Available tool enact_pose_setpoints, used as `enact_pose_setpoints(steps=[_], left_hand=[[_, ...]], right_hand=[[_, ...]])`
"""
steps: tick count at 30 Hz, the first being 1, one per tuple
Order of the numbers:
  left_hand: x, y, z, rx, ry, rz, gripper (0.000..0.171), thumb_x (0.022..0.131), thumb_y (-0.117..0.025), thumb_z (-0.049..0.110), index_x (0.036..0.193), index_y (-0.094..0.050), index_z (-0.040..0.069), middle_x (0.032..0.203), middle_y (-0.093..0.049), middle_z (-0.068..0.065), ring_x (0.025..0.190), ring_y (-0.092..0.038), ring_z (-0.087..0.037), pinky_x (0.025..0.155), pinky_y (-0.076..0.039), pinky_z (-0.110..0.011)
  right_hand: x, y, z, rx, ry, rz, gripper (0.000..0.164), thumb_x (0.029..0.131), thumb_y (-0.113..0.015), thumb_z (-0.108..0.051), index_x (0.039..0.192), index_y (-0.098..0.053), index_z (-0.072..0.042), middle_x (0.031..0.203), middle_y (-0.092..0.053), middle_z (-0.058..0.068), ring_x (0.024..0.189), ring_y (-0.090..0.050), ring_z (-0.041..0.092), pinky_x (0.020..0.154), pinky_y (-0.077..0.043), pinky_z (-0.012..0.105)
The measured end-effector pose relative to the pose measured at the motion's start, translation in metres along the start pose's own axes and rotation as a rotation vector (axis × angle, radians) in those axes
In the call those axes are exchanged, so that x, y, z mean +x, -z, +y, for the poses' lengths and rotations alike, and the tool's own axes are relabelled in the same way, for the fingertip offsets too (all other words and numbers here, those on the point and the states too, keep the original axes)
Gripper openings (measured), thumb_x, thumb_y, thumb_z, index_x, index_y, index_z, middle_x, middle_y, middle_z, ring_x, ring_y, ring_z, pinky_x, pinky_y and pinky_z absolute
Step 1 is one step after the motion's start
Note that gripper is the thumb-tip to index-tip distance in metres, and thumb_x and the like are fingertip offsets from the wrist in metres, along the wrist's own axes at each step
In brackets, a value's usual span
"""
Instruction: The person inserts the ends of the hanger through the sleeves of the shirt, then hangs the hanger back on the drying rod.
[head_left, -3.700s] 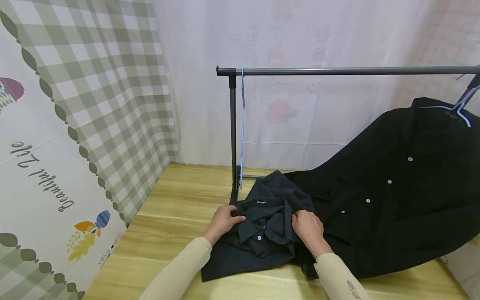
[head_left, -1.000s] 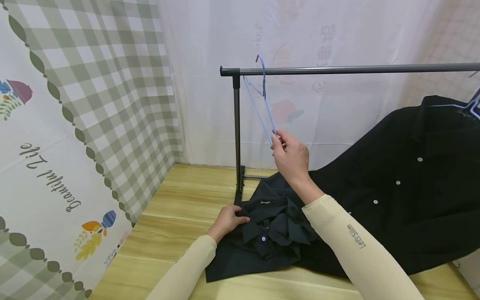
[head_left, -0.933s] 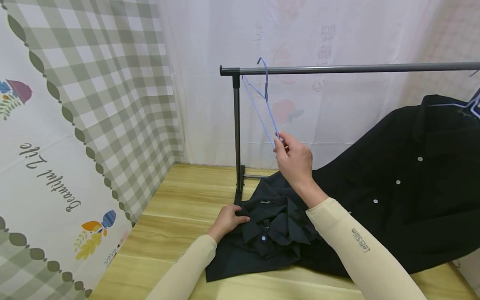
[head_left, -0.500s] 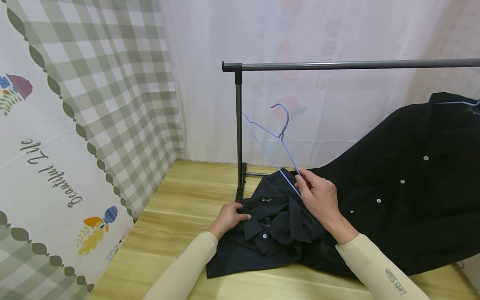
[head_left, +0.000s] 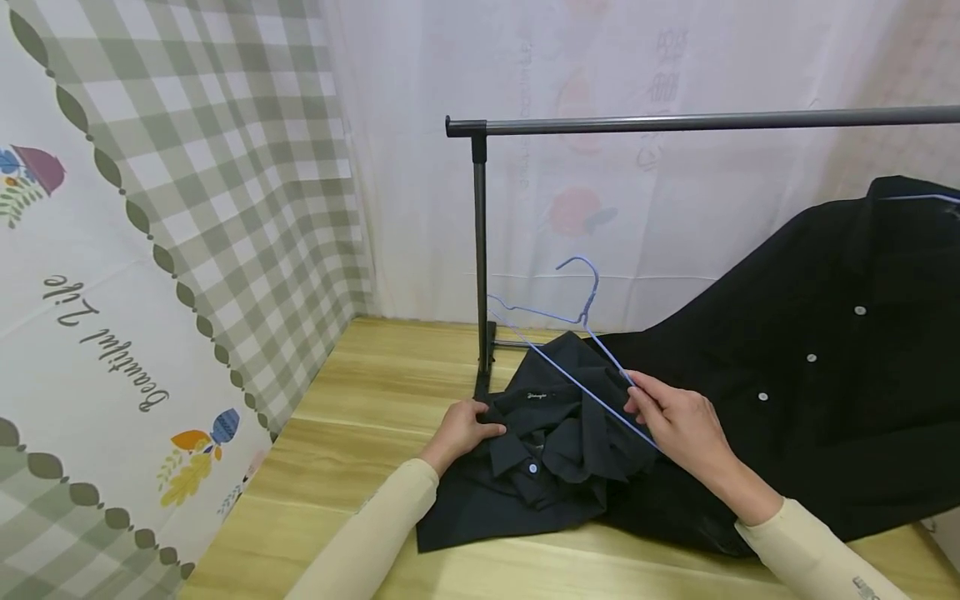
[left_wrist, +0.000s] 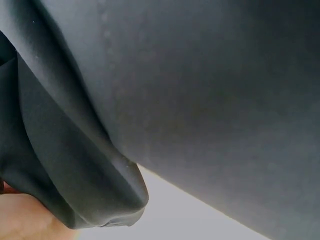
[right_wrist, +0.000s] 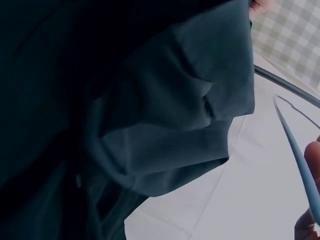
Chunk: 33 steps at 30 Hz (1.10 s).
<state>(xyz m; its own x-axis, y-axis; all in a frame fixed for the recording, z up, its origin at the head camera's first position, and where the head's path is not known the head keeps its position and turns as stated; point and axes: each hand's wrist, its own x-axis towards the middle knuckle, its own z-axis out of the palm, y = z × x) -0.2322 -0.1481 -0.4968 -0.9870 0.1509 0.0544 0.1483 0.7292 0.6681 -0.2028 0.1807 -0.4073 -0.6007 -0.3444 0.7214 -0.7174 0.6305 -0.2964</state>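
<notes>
A dark navy shirt (head_left: 510, 508) with a white button and a small collar label lies bunched on the wooden table. My left hand (head_left: 459, 433) pinches its left collar edge between thumb and fingers; in the left wrist view dark cloth (left_wrist: 200, 110) fills most of the picture. A thin blue wire hanger (head_left: 551, 360) is tilted over the shirt, hook up. My right hand (head_left: 678, 421) pinches its near end with thumb and fingers. In the right wrist view, fingertips (right_wrist: 312, 155) hold the hanger wire (right_wrist: 295, 145) at the right edge, beside the dark cloth.
A metal garment rack (head_left: 675, 123) stands behind, its left post (head_left: 482, 267) close to the shirt collar. At right, a black shirt (head_left: 840, 400) with white buttons hangs on another blue hanger and drapes onto the table (head_left: 360, 400). Checked cloth (head_left: 247, 167) hangs at left.
My right hand let go of the shirt's collar, took the blue hanger off the rack bar and brought it down and right over the shirt. My left hand keeps its hold on the collar.
</notes>
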Motion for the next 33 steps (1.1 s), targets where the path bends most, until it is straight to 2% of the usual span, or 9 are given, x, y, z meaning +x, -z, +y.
enact_pose_setpoints(steps=[6, 15, 20, 24, 27, 30, 33], left_hand=[[0.001, 0.001, 0.001, 0.019, -0.024, -0.003, 0.043, 0.085, -0.080, 0.026, 0.114, -0.071, -0.005, 0.112, -0.067, -0.020, 0.106, -0.063, -0.036, 0.093, -0.050, -0.046], [0.003, 0.000, -0.001, 0.013, -0.038, 0.005, 0.043, 0.084, -0.081, 0.025, 0.113, -0.071, -0.006, 0.111, -0.068, -0.020, 0.106, -0.063, -0.035, 0.093, -0.050, -0.045], [0.002, 0.001, -0.003, 0.005, -0.023, 0.011, 0.046, 0.084, -0.080, 0.026, 0.116, -0.069, -0.006, 0.114, -0.067, -0.021, 0.110, -0.061, -0.037, 0.095, -0.048, -0.046], [0.002, 0.001, -0.003, -0.040, 0.008, 0.002, 0.048, 0.086, -0.078, 0.027, 0.120, -0.067, -0.005, 0.119, -0.066, -0.021, 0.113, -0.060, -0.038, 0.098, -0.046, -0.047], [0.001, 0.002, -0.005, -0.061, 0.001, -0.001, 0.046, 0.088, -0.076, 0.027, 0.121, -0.067, -0.004, 0.118, -0.065, -0.020, 0.113, -0.059, -0.037, 0.097, -0.046, -0.049], [0.001, 0.003, -0.006, -0.087, 0.008, -0.018, 0.046, 0.090, -0.074, 0.028, 0.123, -0.065, -0.003, 0.122, -0.064, -0.020, 0.117, -0.057, -0.038, 0.100, -0.044, -0.049], [0.001, 0.005, -0.007, -0.152, 0.036, -0.047, 0.048, 0.091, -0.073, 0.027, 0.127, -0.063, -0.003, 0.128, -0.060, -0.022, 0.122, -0.053, -0.038, 0.103, -0.041, -0.050]], right_hand=[[-0.020, 0.018, 0.008, -0.008, 0.047, -0.045, 0.032, 0.084, -0.070, 0.009, 0.113, -0.071, -0.003, 0.074, -0.064, -0.013, 0.060, -0.055, -0.003, 0.051, -0.037, 0.014], [-0.044, 0.049, 0.023, 0.034, 0.001, -0.107, 0.031, 0.083, -0.069, 0.013, 0.111, -0.070, -0.001, 0.074, -0.060, -0.017, 0.061, -0.055, -0.003, 0.052, -0.037, 0.012], [-0.047, 0.062, 0.034, -0.034, -0.004, -0.172, 0.031, 0.083, -0.069, 0.012, 0.111, -0.070, -0.001, 0.073, -0.056, -0.020, 0.060, -0.053, -0.006, 0.050, -0.035, 0.012], [-0.046, 0.072, 0.041, -0.145, -0.070, -0.235, 0.030, 0.085, -0.069, 0.008, 0.112, -0.071, -0.003, 0.071, -0.053, -0.022, 0.058, -0.046, -0.007, 0.046, -0.031, 0.019], [-0.044, 0.077, 0.045, -0.199, -0.107, -0.277, 0.029, 0.085, -0.070, 0.006, 0.113, -0.072, -0.002, 0.066, -0.047, -0.023, 0.053, -0.038, -0.006, 0.045, -0.029, 0.022], [-0.041, 0.079, 0.046, -0.220, -0.102, -0.269, 0.029, 0.083, -0.072, 0.006, 0.111, -0.072, 0.000, 0.061, -0.039, -0.022, 0.049, -0.030, -0.005, 0.043, -0.028, 0.021], [-0.038, 0.080, 0.046, -0.233, -0.068, -0.216, 0.030, 0.079, -0.074, 0.008, 0.108, -0.073, 0.001, 0.058, -0.035, -0.021, 0.047, -0.027, -0.005, 0.043, -0.026, 0.019]])
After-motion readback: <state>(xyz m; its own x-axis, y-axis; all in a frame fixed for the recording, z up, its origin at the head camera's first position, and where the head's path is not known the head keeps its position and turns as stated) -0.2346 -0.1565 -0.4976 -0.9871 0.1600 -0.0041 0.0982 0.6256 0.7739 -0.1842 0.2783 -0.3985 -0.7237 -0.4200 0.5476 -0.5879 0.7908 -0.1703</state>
